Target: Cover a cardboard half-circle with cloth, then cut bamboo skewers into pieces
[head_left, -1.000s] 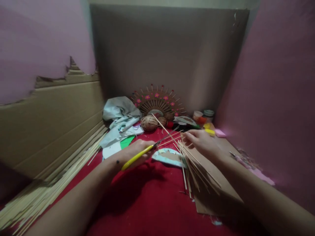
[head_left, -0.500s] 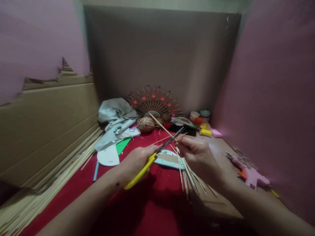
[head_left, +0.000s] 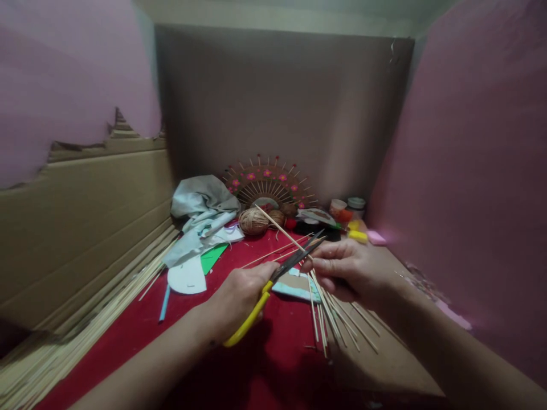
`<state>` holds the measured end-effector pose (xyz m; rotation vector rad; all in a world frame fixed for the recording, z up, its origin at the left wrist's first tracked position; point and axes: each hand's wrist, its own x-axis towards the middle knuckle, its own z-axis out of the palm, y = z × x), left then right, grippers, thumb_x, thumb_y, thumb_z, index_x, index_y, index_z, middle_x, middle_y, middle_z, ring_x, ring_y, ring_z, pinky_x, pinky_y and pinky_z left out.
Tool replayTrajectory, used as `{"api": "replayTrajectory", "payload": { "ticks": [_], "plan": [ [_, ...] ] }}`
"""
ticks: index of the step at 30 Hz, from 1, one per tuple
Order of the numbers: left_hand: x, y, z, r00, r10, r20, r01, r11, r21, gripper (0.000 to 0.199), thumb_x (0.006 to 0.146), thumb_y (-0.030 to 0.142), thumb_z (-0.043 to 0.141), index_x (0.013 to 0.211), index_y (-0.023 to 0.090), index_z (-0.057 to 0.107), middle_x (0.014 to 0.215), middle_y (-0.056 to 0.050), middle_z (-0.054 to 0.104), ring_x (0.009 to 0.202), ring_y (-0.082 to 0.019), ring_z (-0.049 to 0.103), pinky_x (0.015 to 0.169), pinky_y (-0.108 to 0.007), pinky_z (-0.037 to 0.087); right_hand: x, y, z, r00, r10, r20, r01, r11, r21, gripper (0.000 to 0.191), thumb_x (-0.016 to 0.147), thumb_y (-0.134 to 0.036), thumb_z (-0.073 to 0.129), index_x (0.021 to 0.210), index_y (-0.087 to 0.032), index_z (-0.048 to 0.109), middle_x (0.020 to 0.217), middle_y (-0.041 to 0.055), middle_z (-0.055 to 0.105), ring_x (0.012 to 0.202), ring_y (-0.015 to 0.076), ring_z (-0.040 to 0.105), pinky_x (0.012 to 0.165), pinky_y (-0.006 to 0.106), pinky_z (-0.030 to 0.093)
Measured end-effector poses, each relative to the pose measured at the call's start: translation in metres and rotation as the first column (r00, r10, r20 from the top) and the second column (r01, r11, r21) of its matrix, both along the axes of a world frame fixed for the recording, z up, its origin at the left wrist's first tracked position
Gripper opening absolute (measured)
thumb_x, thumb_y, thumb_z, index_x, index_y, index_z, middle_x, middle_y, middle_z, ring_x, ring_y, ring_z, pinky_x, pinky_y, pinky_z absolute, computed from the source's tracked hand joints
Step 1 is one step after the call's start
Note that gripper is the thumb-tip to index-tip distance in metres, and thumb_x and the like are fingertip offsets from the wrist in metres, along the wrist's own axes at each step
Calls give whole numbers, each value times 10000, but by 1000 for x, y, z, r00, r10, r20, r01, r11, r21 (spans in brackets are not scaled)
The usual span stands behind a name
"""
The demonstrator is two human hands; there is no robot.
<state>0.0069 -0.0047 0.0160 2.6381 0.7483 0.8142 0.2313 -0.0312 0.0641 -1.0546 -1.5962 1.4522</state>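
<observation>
My left hand (head_left: 241,299) is wrapped round the yellow-handled scissors (head_left: 247,323). Their dark blades are slightly parted and cross a thin wooden stick (head_left: 278,228) near its lower end. That lower end is pinched between the thumb and fingers of my right hand (head_left: 342,266), while the rest of the stick slants up and to the left. Under my hands lie several loose sticks (head_left: 337,319), fanned out over the red cloth and a brown board. A light-blue-edged cardboard piece (head_left: 297,285) is partly covered by the blades and my right hand.
A flower-decorated stick fan (head_left: 267,173) stands at the back behind twine balls (head_left: 253,221). Crumpled grey cloth (head_left: 205,196), a white paper shape (head_left: 187,277) and a long stick bundle (head_left: 98,319) lie left. Yellow blocks (head_left: 358,235) and small tubs (head_left: 355,206) sit back right.
The scissor blades have parted a little and now cross the stick nearer my right fingers. My right hand has turned slightly, and its forearm now covers most of the pink glue gun.
</observation>
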Motion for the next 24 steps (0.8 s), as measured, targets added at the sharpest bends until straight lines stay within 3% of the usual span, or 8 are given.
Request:
{"api": "replayTrajectory", "payload": {
  "ticks": [3,6,8,10,12,15,19,24],
  "plan": [
    [3,3,-8,999,48,26,-47,998,-52,512,552,-16,409,1005,178,545,849,-11,636,700,-140,581,648,-240,457,-5,-1,-7,959,-217,182,140,921,363,226,825,-319,553,703,-145,630,510,-24,509,394,55,382,379,201,264],
    [7,4,-15,995,97,28,-95,993,-76,473,566,-14,421,970,194,550,818,3,619,699,-143,569,648,-244,451,-9,-3,-14,867,-476,150,243,665,706,194,824,-229,523,673,-150,614,569,-8,511,526,77,422,509,225,332],
    [9,4,-16,995,72,72,-68,996,-61,460,629,2,443,1032,200,541,911,-12,627,799,-159,587,730,-269,469,-9,-4,-13,898,-414,149,233,735,637,223,827,-239,523,631,-153,587,536,-17,489,498,70,397,481,217,312],
    [10,2,-15,993,14,119,-10,999,-36,436,701,34,459,1104,194,511,1017,-39,625,904,-177,592,808,-300,475,-7,-6,-8,972,-203,116,151,924,352,232,816,-302,555,637,-156,582,476,-38,470,401,52,341,387,199,247],
    [10,1,-14,988,-36,150,36,999,9,418,751,48,451,1146,180,485,1061,-63,620,954,-184,589,840,-315,477,-5,-6,-2,1000,-2,-11,2,999,38,219,777,-353,612,699,-149,610,431,-54,470,319,37,282,318,186,172],
    [8,-1,-13,985,-90,149,77,993,89,384,783,45,428,1144,158,490,1028,-75,624,926,-174,600,821,-303,484,0,-4,2,969,166,-183,-201,960,-194,234,724,-349,680,775,-124,646,404,-56,489,268,27,259,273,167,135],
    [6,-1,-14,996,-16,85,-4,973,230,323,791,92,437,1090,164,534,888,-44,645,779,-171,620,707,-294,493,5,4,-3,931,225,-287,-307,908,-284,250,694,-344,713,763,-113,648,387,-57,493,241,22,267,247,150,130],
    [5,4,-22,992,122,-20,-112,958,265,414,665,47,432,1042,176,543,773,-16,660,650,-168,628,572,-259,473,2,6,-2,985,59,-162,-95,970,-224,193,735,-316,679,719,-133,619,421,-38,539,253,19,301,256,146,153]
  ]
}}
